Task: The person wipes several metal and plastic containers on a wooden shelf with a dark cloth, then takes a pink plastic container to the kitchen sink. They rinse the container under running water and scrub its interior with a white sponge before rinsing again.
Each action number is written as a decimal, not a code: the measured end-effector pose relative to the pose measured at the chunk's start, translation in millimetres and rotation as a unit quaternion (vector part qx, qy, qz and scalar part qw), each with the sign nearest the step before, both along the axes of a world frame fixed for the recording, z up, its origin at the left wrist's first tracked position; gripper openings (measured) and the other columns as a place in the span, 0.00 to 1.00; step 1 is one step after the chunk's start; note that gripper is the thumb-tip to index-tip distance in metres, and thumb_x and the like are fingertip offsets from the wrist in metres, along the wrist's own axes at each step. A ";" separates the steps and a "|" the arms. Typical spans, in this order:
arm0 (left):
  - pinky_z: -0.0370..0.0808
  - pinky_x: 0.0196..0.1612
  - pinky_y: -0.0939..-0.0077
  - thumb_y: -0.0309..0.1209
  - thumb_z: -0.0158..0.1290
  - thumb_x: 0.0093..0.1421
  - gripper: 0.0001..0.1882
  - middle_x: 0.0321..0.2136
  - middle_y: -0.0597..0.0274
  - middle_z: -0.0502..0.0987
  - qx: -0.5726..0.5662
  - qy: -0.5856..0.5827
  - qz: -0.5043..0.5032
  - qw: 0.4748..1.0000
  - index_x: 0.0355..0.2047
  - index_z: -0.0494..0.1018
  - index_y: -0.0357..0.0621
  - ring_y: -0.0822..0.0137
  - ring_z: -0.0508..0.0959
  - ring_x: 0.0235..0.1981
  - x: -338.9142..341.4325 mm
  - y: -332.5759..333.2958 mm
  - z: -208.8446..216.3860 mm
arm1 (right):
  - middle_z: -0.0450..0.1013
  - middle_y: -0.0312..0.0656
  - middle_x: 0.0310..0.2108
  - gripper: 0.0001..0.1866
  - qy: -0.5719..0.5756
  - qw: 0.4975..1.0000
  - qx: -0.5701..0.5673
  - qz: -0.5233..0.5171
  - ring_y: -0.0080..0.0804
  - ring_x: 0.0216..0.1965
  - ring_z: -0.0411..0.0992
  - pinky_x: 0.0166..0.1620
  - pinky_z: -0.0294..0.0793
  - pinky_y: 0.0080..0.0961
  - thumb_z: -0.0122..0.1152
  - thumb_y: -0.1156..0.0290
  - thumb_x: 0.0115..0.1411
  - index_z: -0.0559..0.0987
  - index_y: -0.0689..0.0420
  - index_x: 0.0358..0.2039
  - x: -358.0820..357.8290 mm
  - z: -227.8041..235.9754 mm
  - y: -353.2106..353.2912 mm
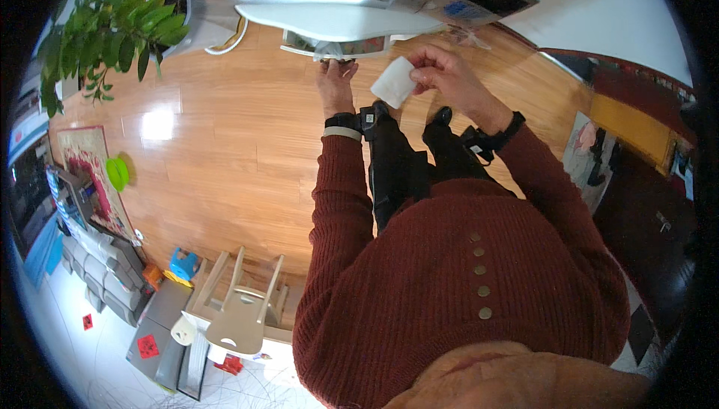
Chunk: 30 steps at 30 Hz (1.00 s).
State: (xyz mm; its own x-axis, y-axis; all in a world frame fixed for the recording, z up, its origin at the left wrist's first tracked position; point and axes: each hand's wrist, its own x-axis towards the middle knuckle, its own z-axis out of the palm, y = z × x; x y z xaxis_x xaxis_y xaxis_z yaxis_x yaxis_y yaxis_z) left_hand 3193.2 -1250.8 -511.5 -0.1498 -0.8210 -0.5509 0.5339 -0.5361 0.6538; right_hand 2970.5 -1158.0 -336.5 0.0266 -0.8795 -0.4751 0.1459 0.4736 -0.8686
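My right hand (443,78) pinches a white, square, folded tissue or cloth (392,82) between thumb and fingers, holding it above the floor near my feet. A little to its left, my left hand (335,88) reaches to the front of a pulled-out white drawer (296,52). The fingers of that hand curl at the drawer's front edge, by a small dark part that looks like a handle. Clear plastic wrapping (327,49) and other items lie in the drawer; most of them are hidden under the white cabinet top (329,21).
A leafy green plant (120,38) stands at the far left. Wooden flooring (247,139) spreads to the left of my legs. Nearer on the left are a light wooden chair (243,319), a lime-green stool (117,174) and a patterned rug (82,154). A dark red door (636,214) is on the right.
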 end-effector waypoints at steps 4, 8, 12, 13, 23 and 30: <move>0.81 0.48 0.62 0.28 0.50 0.71 0.13 0.43 0.55 0.79 -0.071 0.028 -0.006 0.997 0.53 0.70 0.40 0.61 0.80 0.42 -24.8 -22.9 -7.7 | 0.75 0.39 0.43 0.14 -0.017 0.998 0.028 -0.061 0.24 0.38 0.76 0.43 0.81 0.23 0.60 0.69 0.67 0.77 0.61 0.51 -30.4 7.0 39.2; 0.75 0.58 0.62 0.26 0.51 0.70 0.21 0.55 0.52 0.75 -0.129 -0.027 -0.079 0.988 0.62 0.66 0.37 0.56 0.76 0.55 -37.8 -32.4 -12.2 | 0.74 0.39 0.46 0.15 -0.054 0.982 0.021 -0.179 0.25 0.45 0.74 0.44 0.81 0.26 0.57 0.68 0.69 0.77 0.60 0.53 -66.7 14.3 80.9; 0.69 0.63 0.48 0.41 0.42 0.75 0.28 0.61 0.51 0.68 -0.113 -0.054 -0.103 0.987 0.69 0.55 0.42 0.49 0.71 0.59 -31.3 -9.7 -11.2 | 0.73 0.39 0.48 0.13 -0.095 0.955 0.008 -0.279 0.28 0.49 0.73 0.48 0.82 0.31 0.55 0.68 0.70 0.76 0.60 0.51 -116.7 20.0 114.8; 0.70 0.63 0.48 0.43 0.41 0.75 0.27 0.59 0.51 0.70 -0.019 -0.078 -0.098 0.992 0.68 0.56 0.44 0.47 0.71 0.59 -30.9 -6.4 -9.6 | 0.73 0.39 0.47 0.12 -0.108 0.949 0.000 -0.295 0.29 0.49 0.73 0.48 0.83 0.33 0.55 0.69 0.70 0.76 0.60 0.51 -131.3 21.0 123.4; 0.80 0.51 0.63 0.29 0.54 0.68 0.26 0.51 0.53 0.76 -0.122 -0.078 -0.470 0.871 0.64 0.64 0.36 0.58 0.79 0.49 -206.0 164.2 117.6 | 0.73 0.41 0.47 0.12 -0.187 0.883 -0.132 -0.409 0.38 0.51 0.75 0.51 0.83 0.39 0.56 0.72 0.66 0.73 0.59 0.50 -250.7 16.0 241.7; 0.81 0.45 0.67 0.28 0.56 0.66 0.19 0.48 0.60 0.80 -0.187 0.019 -0.670 0.718 0.57 0.74 0.38 0.67 0.80 0.44 -423.3 280.6 196.6 | 0.76 0.42 0.47 0.15 0.055 0.916 -0.118 -0.379 0.31 0.48 0.76 0.47 0.79 0.29 0.55 0.72 0.66 0.74 0.59 0.52 -311.0 14.0 361.1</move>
State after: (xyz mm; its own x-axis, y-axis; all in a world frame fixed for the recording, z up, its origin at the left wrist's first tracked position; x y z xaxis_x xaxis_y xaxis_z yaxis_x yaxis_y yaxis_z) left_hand 2769.9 -970.1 -314.9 -0.9525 -0.0154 -0.3043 -0.2765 -0.3755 0.8846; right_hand 2659.5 -796.9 -322.6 -0.6706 -0.7041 -0.2333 0.2611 0.0703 -0.9627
